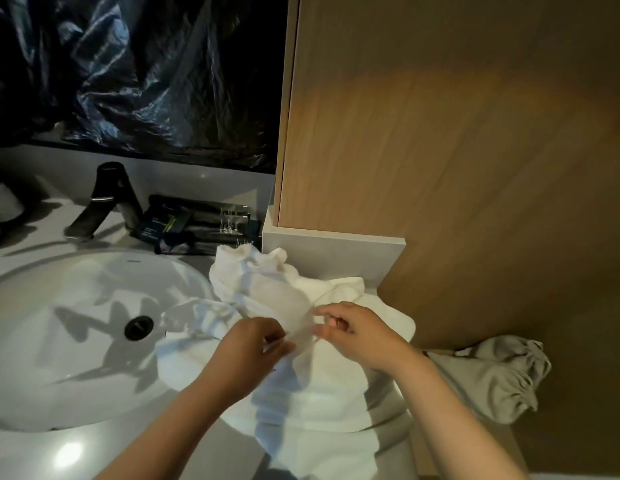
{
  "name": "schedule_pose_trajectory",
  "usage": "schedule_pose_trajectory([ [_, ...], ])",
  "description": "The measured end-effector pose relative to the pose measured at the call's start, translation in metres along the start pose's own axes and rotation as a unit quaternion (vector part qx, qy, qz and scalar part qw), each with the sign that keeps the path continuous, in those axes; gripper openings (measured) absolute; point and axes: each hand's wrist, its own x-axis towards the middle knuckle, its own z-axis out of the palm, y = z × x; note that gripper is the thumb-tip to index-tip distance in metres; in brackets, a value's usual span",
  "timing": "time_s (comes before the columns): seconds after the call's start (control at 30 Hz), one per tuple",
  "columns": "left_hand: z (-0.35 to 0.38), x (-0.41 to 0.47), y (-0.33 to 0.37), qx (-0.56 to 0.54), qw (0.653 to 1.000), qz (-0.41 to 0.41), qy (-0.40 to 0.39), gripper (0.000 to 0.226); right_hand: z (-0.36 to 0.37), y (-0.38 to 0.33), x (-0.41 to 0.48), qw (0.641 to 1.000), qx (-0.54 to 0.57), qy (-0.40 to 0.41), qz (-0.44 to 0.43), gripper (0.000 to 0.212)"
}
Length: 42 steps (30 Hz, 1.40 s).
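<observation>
White towel [329, 400] crumpled on the counter [31, 455], just right of the sink [42, 323], left hand [248, 355] and right hand [359, 336] each pinching a fold (fingers clamped on cloth), black faucet [104, 199] behind.

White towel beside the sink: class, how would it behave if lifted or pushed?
Probably floppy: the white towel lies in rumpled folds where the left hand and right hand pinch it. Pushed, it would likely bunch rather than slide. Unlikely to roll.

Towel [322, 393] — right of sink [59, 341] (tap [107, 199] behind)
</observation>
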Motion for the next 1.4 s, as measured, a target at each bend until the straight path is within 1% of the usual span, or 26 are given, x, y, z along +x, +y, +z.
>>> schedule_pose_trajectory([
  [0.07,-0.009,0.001,0.007,0.013,0.998,0.039,0.053,0.026,-0.003,0.0,-0.005,1.0,0.022,-0.001,-0.01,0.047],
  [0.13,-0.018,0.004,0.013,0.013,0.994,0.061,0.085,0.021,-0.007,0.0,-0.011,0.999,0.032,0.001,-0.015,0.063],
  [0.2,-0.025,0.007,0.02,-0.012,0.993,0.079,0.083,0.019,-0.011,-0.002,-0.016,1.0,0.016,0.003,-0.024,0.078],
  [0.23,-0.028,0.008,0.025,-0.018,0.992,0.094,0.079,0.019,-0.012,-0.003,-0.018,0.999,0.007,0.002,-0.031,0.078],
  [0.27,-0.031,0.008,0.03,-0.019,0.99,0.112,0.079,0.019,-0.013,-0.005,-0.019,0.999,-0.005,0.0,-0.038,0.07],
  [0.3,-0.034,0.009,0.035,-0.016,0.988,0.13,0.081,0.018,-0.015,-0.008,-0.02,0.999,-0.018,0.0,-0.043,0.053],
  [0.33,-0.036,0.009,0.038,-0.01,0.986,0.144,0.082,0.017,-0.017,-0.011,-0.02,0.999,-0.027,0.005,-0.045,0.032],
  [0.37,-0.039,0.01,0.04,-0.003,0.985,0.151,0.08,0.016,-0.02,-0.013,-0.02,0.998,-0.029,0.019,-0.044,0.018],
  [0.4,-0.04,0.01,0.039,0.008,0.986,0.15,0.071,0.015,-0.025,-0.015,-0.021,0.998,-0.031,0.042,-0.043,0.016],
  [0.47,-0.044,0.011,0.032,0.044,0.991,0.12,0.032,0.016,-0.036,-0.017,-0.025,0.993,-0.041,0.101,-0.044,0.023],
  [0.53,-0.047,0.01,0.022,0.092,0.993,0.074,0.0,0.028,-0.048,-0.018,-0.03,0.986,-0.048,0.151,-0.052,0.03],
  [0.6,-0.05,0.011,0.017,0.104,0.993,0.047,0.005,0.039,-0.053,-0.021,-0.036,0.979,-0.072,0.176,-0.066,0.037],
  [0.63,-0.052,0.011,0.017,0.098,0.994,0.048,0.023,0.041,-0.055,-0.025,-0.038,0.976,-0.076,0.188,-0.075,0.039],
  [0.7,-0.058,0.013,0.024,0.075,0.992,0.074,0.074,0.039,-0.058,-0.033,-0.04,0.97,-0.056,0.22,-0.093,0.041],
  [0.77,-0.069,0.017,0.04,0.043,0.986,0.12,0.111,0.036,-0.067,-0.044,-0.042,0.959,-0.027,0.261,-0.105,0.039],
  [0.87,-0.093,0.027,0.07,0.0,0.973,0.167,0.161,0.033,-0.092,-0.065,-0.043,0.935,0.006,0.326,-0.137,0.036],
  [0.97,-0.12,0.034,0.101,0.001,0.953,0.215,0.214,0.034,-0.12,-0.091,-0.048,0.91,0.002,0.373,-0.179,0.033],
  [1.03,-0.135,0.034,0.118,-0.007,0.94,0.248,0.234,0.033,-0.136,-0.108,-0.053,0.891,0.003,0.406,-0.203,0.028],
  [1.1,-0.145,0.033,0.131,-0.007,0.93,0.267,0.253,0.035,-0.146,-0.12,-0.059,0.872,-0.005,0.435,-0.223,0.026],
  [1.17,-0.148,0.032,0.136,0.001,0.924,0.272,0.268,0.038,-0.149,-0.124,-0.063,0.865,-0.015,0.445,-0.231,0.024],
  [1.23,-0.143,0.029,0.132,0.0,0.929,0.27,0.254,0.036,-0.145,-0.118,-0.068,0.876,-0.025,0.434,-0.21,0.023],
  [1.3,-0.126,0.026,0.116,0.006,0.942,0.261,0.211,0.032,-0.134,-0.098,-0.073,0.894,-0.046,0.413,-0.166,0.025],
  [1.33,-0.114,0.025,0.104,0.022,0.954,0.241,0.178,0.033,-0.126,-0.084,-0.075,0.906,-0.058,0.399,-0.13,0.027],
  [1.4,-0.088,0.021,0.073,0.067,0.98,0.168,0.086,0.031,-0.107,-0.053,-0.08,0.932,-0.077,0.354,-0.027,0.028],
])
